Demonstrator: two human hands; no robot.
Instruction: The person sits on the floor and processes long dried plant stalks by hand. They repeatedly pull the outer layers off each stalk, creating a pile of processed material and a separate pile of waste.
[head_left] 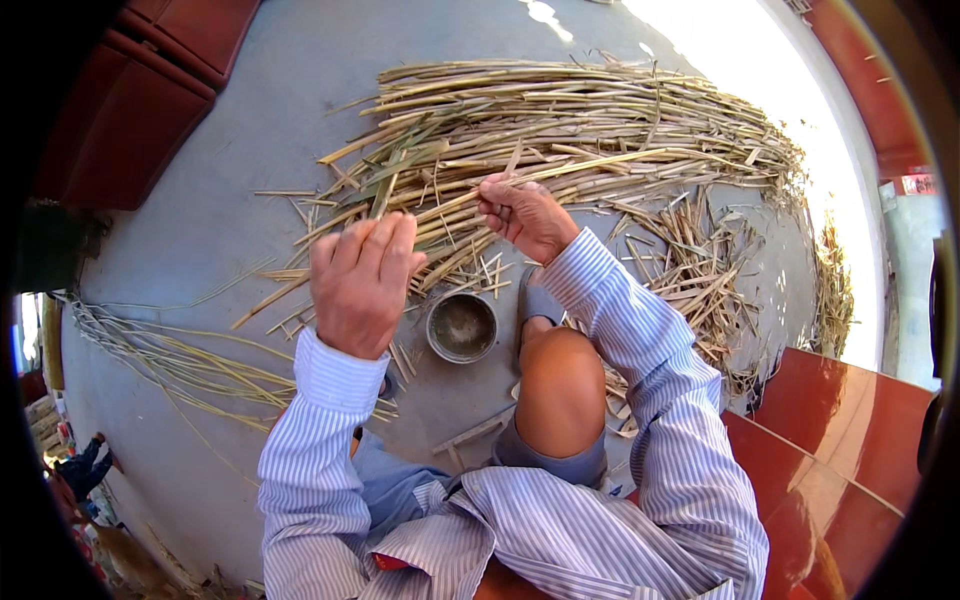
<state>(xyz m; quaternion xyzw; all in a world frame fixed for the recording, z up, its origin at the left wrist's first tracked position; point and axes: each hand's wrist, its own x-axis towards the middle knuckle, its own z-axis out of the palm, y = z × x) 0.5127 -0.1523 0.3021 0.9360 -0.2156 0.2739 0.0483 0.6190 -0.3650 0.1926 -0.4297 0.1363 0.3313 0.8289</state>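
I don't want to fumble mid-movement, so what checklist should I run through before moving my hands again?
1. Right hand closed on a stalk: ok, it pinches one between thumb and fingers.
2. Left hand gripping something: cannot tell, its back hides the fingertips.
3. Bowl upright: ok, it stands on the floor.
4. Stalk pile in front of you: ok, lying beyond both hands.
5. Floor to your right free of scraps: not ok, loose pieces are strewn there.
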